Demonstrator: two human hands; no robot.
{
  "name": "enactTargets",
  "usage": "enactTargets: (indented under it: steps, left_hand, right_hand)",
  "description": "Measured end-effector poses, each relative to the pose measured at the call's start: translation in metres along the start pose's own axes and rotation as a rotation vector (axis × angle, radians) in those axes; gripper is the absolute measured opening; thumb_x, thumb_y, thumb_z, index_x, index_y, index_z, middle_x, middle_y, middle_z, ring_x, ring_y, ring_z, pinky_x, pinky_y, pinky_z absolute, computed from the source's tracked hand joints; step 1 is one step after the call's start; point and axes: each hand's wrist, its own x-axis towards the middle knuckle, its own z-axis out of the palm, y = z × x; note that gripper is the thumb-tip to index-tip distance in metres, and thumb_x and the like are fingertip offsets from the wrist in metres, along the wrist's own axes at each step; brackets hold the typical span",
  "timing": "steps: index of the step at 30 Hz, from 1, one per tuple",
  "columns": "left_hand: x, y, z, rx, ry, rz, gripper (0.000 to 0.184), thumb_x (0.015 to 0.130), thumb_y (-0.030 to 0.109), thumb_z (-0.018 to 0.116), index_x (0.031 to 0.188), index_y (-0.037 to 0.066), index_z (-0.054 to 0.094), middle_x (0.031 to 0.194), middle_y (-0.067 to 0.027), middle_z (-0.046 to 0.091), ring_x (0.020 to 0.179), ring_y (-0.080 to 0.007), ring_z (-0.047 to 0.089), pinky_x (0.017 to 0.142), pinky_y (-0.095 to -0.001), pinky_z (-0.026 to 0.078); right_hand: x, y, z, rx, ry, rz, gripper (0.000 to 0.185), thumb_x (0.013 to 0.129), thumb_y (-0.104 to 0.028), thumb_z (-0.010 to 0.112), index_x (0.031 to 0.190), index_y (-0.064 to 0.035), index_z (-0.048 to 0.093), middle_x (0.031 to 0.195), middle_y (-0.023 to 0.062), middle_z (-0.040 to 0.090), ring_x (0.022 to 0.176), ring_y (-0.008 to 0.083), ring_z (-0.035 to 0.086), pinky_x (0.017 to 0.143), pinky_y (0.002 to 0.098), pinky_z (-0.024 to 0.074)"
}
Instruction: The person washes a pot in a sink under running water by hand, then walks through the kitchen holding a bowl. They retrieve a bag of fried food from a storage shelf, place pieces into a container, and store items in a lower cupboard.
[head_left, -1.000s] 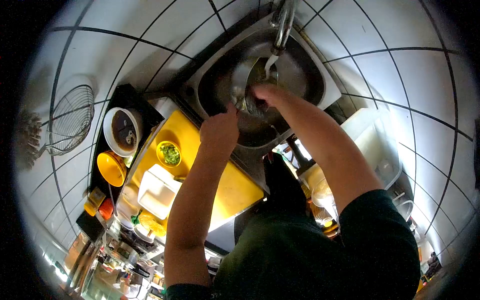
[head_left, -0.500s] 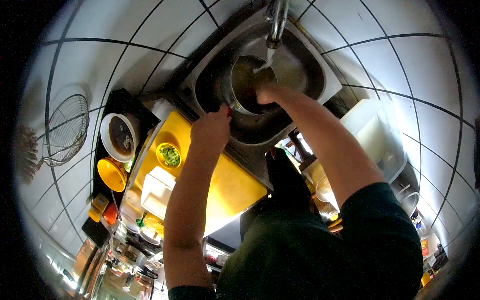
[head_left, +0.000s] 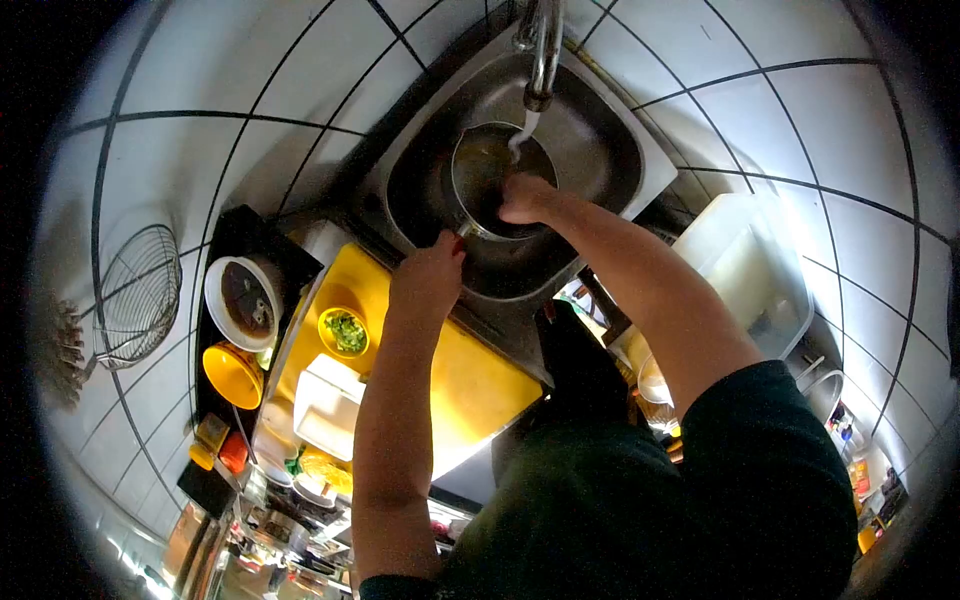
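A round metal saucepan (head_left: pixel 459 190) is in the steel sink (head_left: pixel 612 150), under water running from the faucet (head_left: pixel 540 75). My left hand (head_left: pixel 428 272) is closed around the saucepan's handle at the near left rim, where a bit of red shows by the fingers. Inside the pan, my right hand (head_left: pixel 526 199) is down near the right wall with its fingers curled. Whatever those fingers hold, if anything, is hidden. Water covers part of the pan's bottom.
Left of the sink lies a yellow cutting board (head_left: pixel 480 365) with a yellow bowl of chopped greens (head_left: pixel 345 332) and a white container (head_left: pixel 328 400). Beyond are a white bowl of dark liquid (head_left: pixel 242 302), an orange bowl (head_left: pixel 232 375) and a hanging wire strainer (head_left: pixel 140 290). A translucent tub (head_left: pixel 745 265) stands right.
My right hand has shifted slightly left and lower within the saucepan, and more of its back shows. The view has tilted a little. My left hand keeps its grip on the handle.
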Motion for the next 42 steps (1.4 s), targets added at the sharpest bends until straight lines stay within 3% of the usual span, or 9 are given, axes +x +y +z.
enactTargets:
  steps: [9,17,22,28,31,33,37,40,42]
  left_hand:
    - [-0.007,-0.006,-0.011,0.011,-0.018,0.028,0.027,0.102,0.031,0.053,0.115,0.007,0.054,0.095,-0.0221,0.071,0.091,-0.044,0.069,0.078,-0.0553,0.055]
    - [-0.009,0.026,-0.014,0.057,-0.044,-0.052,0.029,0.103,0.031,0.051,0.118,0.006,0.054,0.095,-0.0237,0.071,0.09,-0.0446,0.069,0.079,-0.0562,0.055]
    - [0.0,0.006,0.001,-0.024,0.008,0.043,0.026,0.103,0.033,0.05,0.115,0.011,0.055,0.093,-0.0247,0.07,0.089,-0.047,0.068,0.077,-0.0594,0.054]
    - [0.003,-0.001,-0.007,-0.025,-0.038,0.03,0.026,0.103,0.031,0.05,0.116,0.01,0.054,0.096,-0.0265,0.069,0.092,-0.0488,0.066,0.078,-0.0604,0.053]
    - [0.004,0.001,-0.011,-0.027,-0.047,0.029,0.026,0.103,0.031,0.05,0.117,0.009,0.054,0.095,-0.0268,0.069,0.092,-0.0491,0.066,0.079,-0.0606,0.053]
    - [0.009,-0.006,-0.007,-0.022,-0.039,0.044,0.027,0.103,0.032,0.05,0.117,0.009,0.054,0.095,-0.0269,0.069,0.092,-0.0489,0.066,0.078,-0.0606,0.053]
    - [0.005,0.001,-0.012,0.035,-0.073,0.035,0.027,0.103,0.031,0.051,0.116,0.008,0.055,0.096,-0.0251,0.07,0.093,-0.0467,0.067,0.079,-0.0588,0.054]
    - [-0.003,0.013,-0.021,0.075,-0.092,-0.007,0.026,0.102,0.031,0.052,0.114,0.008,0.057,0.099,-0.021,0.071,0.098,-0.0422,0.069,0.083,-0.0554,0.055]
    - [0.0,0.012,-0.019,0.108,-0.074,-0.008,0.027,0.102,0.031,0.053,0.114,0.008,0.057,0.099,-0.0211,0.071,0.098,-0.0422,0.069,0.084,-0.0549,0.055]
  right_hand:
    - [0.062,0.002,0.0,-0.44,0.44,-0.464,0.028,0.089,-0.021,0.061,0.103,0.0024,0.07,0.103,0.0211,0.07,0.093,0.0354,0.068,0.078,0.0429,0.054]
    - [0.022,0.032,0.024,0.085,0.852,0.16,0.035,0.101,-0.018,0.047,0.129,0.0018,0.054,0.117,0.0211,0.067,0.104,0.039,0.067,0.086,0.0477,0.0574]
    - [0.081,0.055,0.063,0.329,0.655,0.447,0.031,0.095,-0.019,0.058,0.117,0.002,0.062,0.112,0.0217,0.068,0.103,0.0407,0.068,0.085,0.0483,0.0576]
    - [0.089,0.007,0.039,0.769,0.721,0.385,0.031,0.086,-0.009,0.066,0.114,0.0017,0.064,0.111,0.0227,0.067,0.1,0.0385,0.067,0.089,0.0495,0.056]
    - [-0.002,-0.026,0.0,-0.033,0.696,-0.02,0.039,0.1,-0.02,0.055,0.136,-0.007,0.056,0.11,0.0073,0.068,0.097,0.0263,0.065,0.082,0.0419,0.0545]
    - [-0.023,-0.04,-0.009,-0.31,0.397,-0.152,0.04,0.1,-0.019,0.05,0.137,-0.0032,0.054,0.12,0.0128,0.066,0.104,0.0274,0.064,0.089,0.0428,0.0534]
    - [0.07,0.031,0.057,0.044,0.875,-0.89,0.039,0.101,-0.019,0.047,0.135,-0.0042,0.055,0.127,0.013,0.06,0.113,0.0273,0.061,0.099,0.0408,0.0486]
    - [0.095,0.05,0.039,-0.58,0.718,-0.57,0.046,0.1,-0.021,0.046,0.146,-0.0126,0.047,0.149,0.0121,0.051,0.133,0.0306,0.051,0.114,0.0443,0.0394]
    - [0.087,0.047,0.033,0.629,0.495,-0.328,0.045,0.102,-0.023,0.044,0.146,-0.0152,0.049,0.146,0.0123,0.054,0.132,0.0321,0.052,0.111,0.0449,0.0406]
